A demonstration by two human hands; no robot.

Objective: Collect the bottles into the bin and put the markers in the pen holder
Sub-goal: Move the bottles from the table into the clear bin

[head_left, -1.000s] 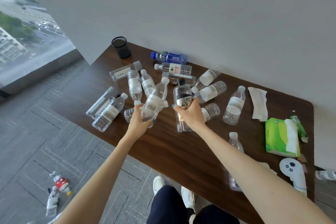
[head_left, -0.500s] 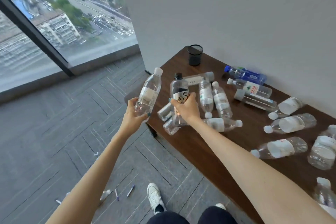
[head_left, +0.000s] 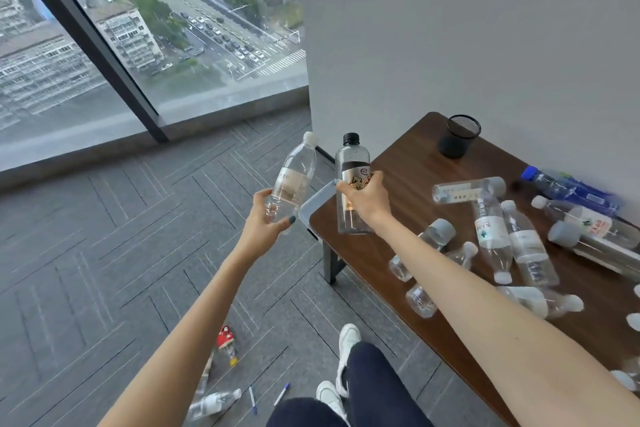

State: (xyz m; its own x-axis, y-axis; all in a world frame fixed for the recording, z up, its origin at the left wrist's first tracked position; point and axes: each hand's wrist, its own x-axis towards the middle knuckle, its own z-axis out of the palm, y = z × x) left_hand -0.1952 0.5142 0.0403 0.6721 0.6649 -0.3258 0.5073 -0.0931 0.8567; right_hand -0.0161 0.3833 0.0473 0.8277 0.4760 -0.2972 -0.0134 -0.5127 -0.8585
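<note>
The bottle-collecting step is in hand: the left hand (head_left: 265,220) grips a clear bottle (head_left: 294,180) over the floor (head_left: 138,253), the right hand (head_left: 365,201) a black-capped bottle (head_left: 350,159) above the table (head_left: 408,163) corner, and both next need carrying to the bin, which is out of view, perhaps leftward.

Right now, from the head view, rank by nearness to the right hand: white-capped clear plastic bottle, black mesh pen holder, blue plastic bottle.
1. White-capped clear plastic bottle: beside it, in the left hand.
2. Black mesh pen holder: table's far corner.
3. Blue plastic bottle: lying far right.
</note>
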